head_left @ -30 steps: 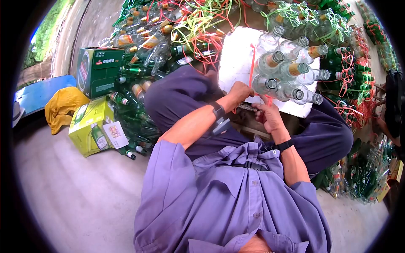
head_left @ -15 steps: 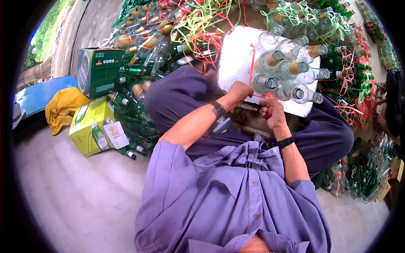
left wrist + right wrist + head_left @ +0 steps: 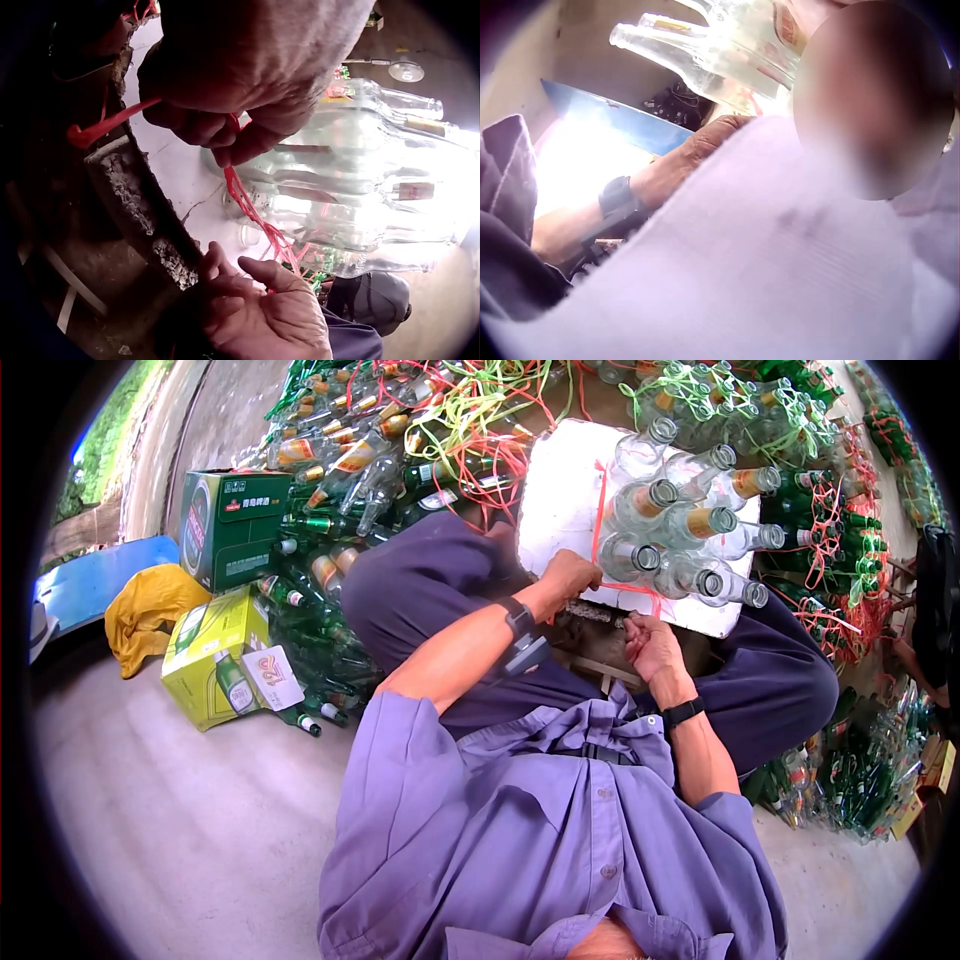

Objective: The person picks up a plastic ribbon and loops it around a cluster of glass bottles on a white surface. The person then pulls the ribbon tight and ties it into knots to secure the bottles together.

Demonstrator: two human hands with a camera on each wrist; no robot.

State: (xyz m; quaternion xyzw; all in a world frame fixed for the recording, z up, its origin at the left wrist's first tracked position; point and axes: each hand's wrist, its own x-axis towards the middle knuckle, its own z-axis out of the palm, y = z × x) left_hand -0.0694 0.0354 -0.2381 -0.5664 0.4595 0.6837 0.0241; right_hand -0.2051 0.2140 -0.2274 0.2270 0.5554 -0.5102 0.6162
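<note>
A bundle of clear glass bottles (image 3: pixel 680 530) lies stacked on a white foam board (image 3: pixel 560 490) across my lap, with a red string (image 3: pixel 600 500) looped round it. My left hand (image 3: pixel 568 574) sits at the near end of the bundle and pinches the string. In the left wrist view its fingertips (image 3: pixel 225 142) clamp the red string (image 3: pixel 251 210), which runs taut down to my right hand (image 3: pixel 262 315). My right hand (image 3: pixel 652 645), curled into a fist, holds the string's other end nearer my body. The bottles (image 3: pixel 705 45) show at the top of the right wrist view.
Loose green bottles (image 3: pixel 340 490) are heaped at the left. Tied bottle bundles (image 3: pixel 740 405) lie ahead and more (image 3: pixel 840 560) at the right. A green carton (image 3: pixel 232 525), a yellow-green carton (image 3: pixel 215 655) and a yellow cloth (image 3: pixel 150 610) stand on the concrete floor (image 3: pixel 180 820).
My right hand has drawn back toward my body, pulling the red string tighter under the bundle. My left hand has stayed at the bottles' near end.
</note>
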